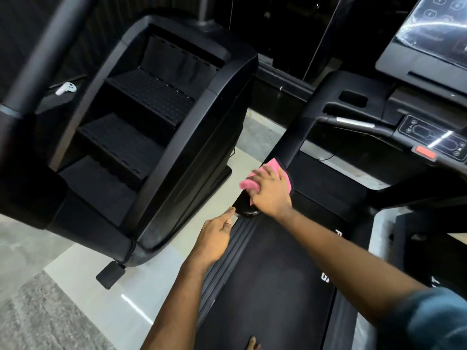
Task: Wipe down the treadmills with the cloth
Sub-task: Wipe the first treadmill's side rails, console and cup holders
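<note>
Right forearm in a blue sleeve reaches over the treadmill belt. The right hand curls over the pink cloth, pressing it on the upright near its foot. The left hand, just below it, has its fingers loosely extended, 1 fingertip touching that foot. A stair machine stands left of both hands.

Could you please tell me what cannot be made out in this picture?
Head view.
The cloth is mostly under the right hand.
The belt lettering is crossed by the right forearm.
The screen is cut by the top and right edges, icons blurred by glare.
Whether the left hand's fingertip touches the treadmill is unclear.
</note>
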Demonstrator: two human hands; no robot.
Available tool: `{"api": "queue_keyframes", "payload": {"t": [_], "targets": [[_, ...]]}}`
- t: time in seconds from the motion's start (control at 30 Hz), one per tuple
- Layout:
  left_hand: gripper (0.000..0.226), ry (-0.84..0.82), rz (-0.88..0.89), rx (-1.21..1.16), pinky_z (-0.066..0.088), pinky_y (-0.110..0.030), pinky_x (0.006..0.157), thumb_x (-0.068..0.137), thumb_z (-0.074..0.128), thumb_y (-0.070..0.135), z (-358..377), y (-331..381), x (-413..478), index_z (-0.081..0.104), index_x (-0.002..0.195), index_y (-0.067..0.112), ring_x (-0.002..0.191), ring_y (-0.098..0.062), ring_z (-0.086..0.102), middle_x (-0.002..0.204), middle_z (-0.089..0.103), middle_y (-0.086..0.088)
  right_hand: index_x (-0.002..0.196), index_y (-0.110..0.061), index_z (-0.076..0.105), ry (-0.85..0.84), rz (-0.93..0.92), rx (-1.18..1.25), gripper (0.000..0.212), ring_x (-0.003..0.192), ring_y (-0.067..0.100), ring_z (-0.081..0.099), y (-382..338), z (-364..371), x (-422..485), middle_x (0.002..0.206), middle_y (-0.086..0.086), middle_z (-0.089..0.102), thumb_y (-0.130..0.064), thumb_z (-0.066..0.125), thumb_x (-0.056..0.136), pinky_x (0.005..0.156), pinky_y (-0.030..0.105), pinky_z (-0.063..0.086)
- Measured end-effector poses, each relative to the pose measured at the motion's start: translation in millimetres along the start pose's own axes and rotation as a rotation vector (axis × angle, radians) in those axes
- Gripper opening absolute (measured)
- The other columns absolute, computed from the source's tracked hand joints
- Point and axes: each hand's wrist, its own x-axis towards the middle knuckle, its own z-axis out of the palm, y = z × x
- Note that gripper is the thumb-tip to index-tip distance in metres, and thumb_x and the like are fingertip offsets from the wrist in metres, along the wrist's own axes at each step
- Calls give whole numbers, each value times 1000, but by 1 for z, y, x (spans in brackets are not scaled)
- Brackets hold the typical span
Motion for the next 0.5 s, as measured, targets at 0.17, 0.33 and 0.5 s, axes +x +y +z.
{"api": "queue_keyframes", "payload": {"t": [0.17, 0.33, 0.5], "targets": [[38, 245, -28, 69, 43, -28, 97, 108, 36, 18, 15, 21, 14, 57, 140, 15, 118, -28, 59, 126, 67, -12, 141, -41, 56, -105, -191, -9, 43, 151, 12, 24, 42, -15, 11, 154, -14, 47, -51, 37, 104, 125, 44, 3], [39, 259, -76, 72, 46, -38, 90, 109, 31, 29, 35, 41, 35, 61, 126, 9, 112, -36, 60, 118, 67, -17, 137, -36, 61, 3, -7, 59, 37, 152, 18, 23, 25, -2, 12, 155, -12, 46, -38, 46, 103, 124, 47, 1], [45, 306, -112, 91, 45, -41, 97, 109, 28, 34, 58, 45, 58, 60, 128, 8, 115, -36, 57, 122, 66, -18, 138, -45, 57, -125, -227, 34, 38, 150, 10, 25, 54, -15, 21, 151, -19, 49, -50, 39, 105, 123, 43, 1]]}}
